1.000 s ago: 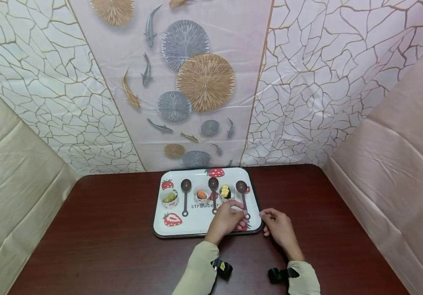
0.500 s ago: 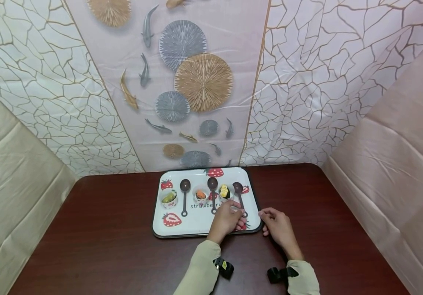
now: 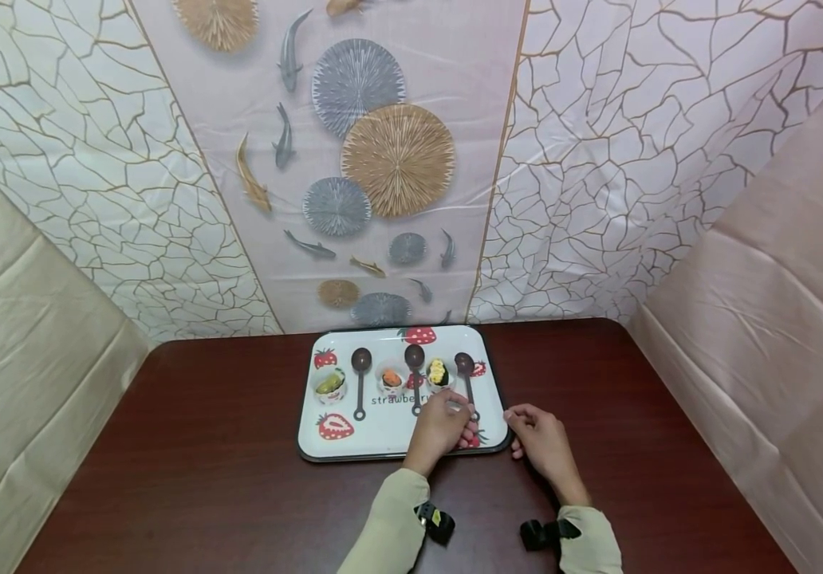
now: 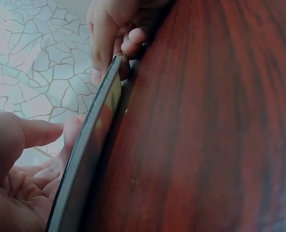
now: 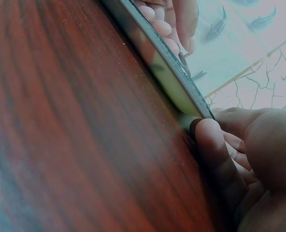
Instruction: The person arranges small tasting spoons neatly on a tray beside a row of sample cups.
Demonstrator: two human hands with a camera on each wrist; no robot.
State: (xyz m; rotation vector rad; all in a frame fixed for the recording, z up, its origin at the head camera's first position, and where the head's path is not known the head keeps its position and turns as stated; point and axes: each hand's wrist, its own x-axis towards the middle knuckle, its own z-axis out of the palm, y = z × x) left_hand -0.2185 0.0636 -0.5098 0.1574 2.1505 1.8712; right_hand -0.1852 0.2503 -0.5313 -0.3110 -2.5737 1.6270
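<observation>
A white tray (image 3: 383, 438) with strawberry prints and a dark rim lies on the table. Along it stand three small cups: one with green food (image 3: 330, 384), one with orange food (image 3: 391, 379), one with yellow food (image 3: 438, 373). Dark brown spoons lie between and beside them: a left spoon (image 3: 361, 363), a middle spoon (image 3: 415, 359) and a right spoon (image 3: 465, 367). My left hand (image 3: 440, 430) reaches over the tray's front edge and pinches the right spoon's handle near its ringed end. With thumb and fingers, my right hand (image 3: 544, 446) grips the tray's right rim.
The dark red wooden table (image 3: 203, 462) spreads around the tray. A patterned cloth (image 3: 584, 199) hangs behind it, and beige cloth walls (image 3: 763, 343) flank both sides. Each wrist carries a black strapped camera (image 3: 436, 522).
The right spoon has shifted slightly left and away from me on the tray, mostly in the first half second. Both hands stay almost in place.
</observation>
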